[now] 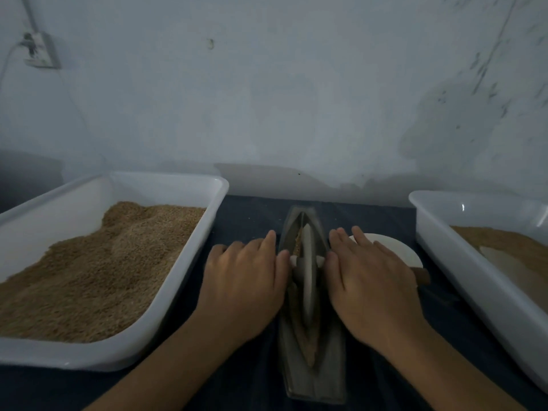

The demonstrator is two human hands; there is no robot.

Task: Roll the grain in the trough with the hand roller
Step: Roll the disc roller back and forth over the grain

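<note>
Trough (311, 366): boat-shaped, lengthwise on the dark worktop (246, 215), between two white trays. Grain (299, 241) lies in its channel; rolling is judged under way, the rest unfinished. Roller (307, 268): disc upright in the channel, axle ends pressed under the straight, spread fingers of left hand (246, 280) and right hand (370, 283).

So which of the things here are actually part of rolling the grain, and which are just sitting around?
In use:
trough
roller wheel
grain in the trough
left hand and right hand, flat on the roller's axle ends

Lying about:
left tub of grain
right tub
white dish
wall socket
</note>
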